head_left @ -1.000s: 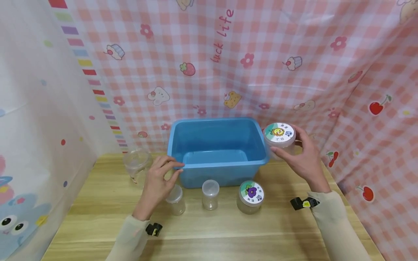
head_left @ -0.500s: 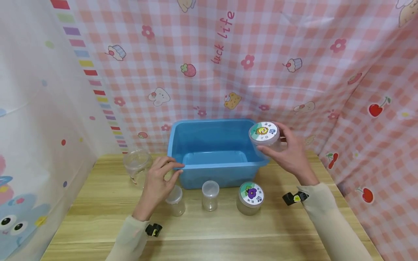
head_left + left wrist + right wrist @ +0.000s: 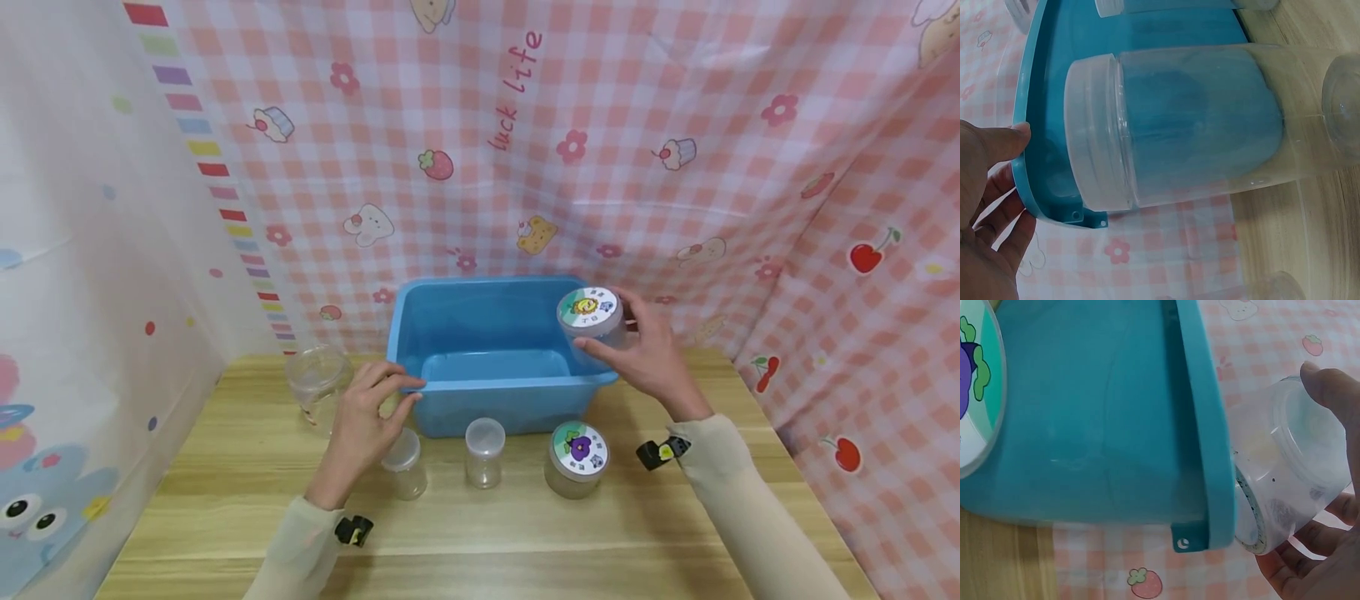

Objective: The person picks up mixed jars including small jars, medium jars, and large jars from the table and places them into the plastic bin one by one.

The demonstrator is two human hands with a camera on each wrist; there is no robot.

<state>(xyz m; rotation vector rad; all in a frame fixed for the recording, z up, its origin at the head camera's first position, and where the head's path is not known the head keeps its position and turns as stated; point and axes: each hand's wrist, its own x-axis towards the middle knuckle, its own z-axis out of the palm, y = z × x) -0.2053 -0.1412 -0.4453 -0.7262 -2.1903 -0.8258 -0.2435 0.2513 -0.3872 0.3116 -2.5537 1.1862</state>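
My right hand (image 3: pixel 651 350) grips a clear round plastic jar (image 3: pixel 600 333) by its side, with a sunflower sticker on its lid. It holds the jar over the right end of a blue plastic tub (image 3: pixel 502 408); in the right wrist view the jar (image 3: pixel 1291 469) shows past the tub's rim (image 3: pixel 1207 419). My left hand (image 3: pixel 367 417) pinches the tub's rim at its front left corner. In the left wrist view the thumb (image 3: pixel 1007 142) lies on the near side of the rim, with the other fingers behind it.
Before the tub stand two small lidded clear jars, a left one (image 3: pixel 405 475) and a middle one (image 3: pixel 484 458), and a wider jar (image 3: pixel 576 467) with a purple-flower lid. A larger clear jar (image 3: pixel 318 383) stands left of the tub. Checked cloth (image 3: pixel 480 208) hangs behind.
My right hand has moved left with the sunflower-lidded jar, from beside the tub to over its right end. My left hand has stayed at the rim.
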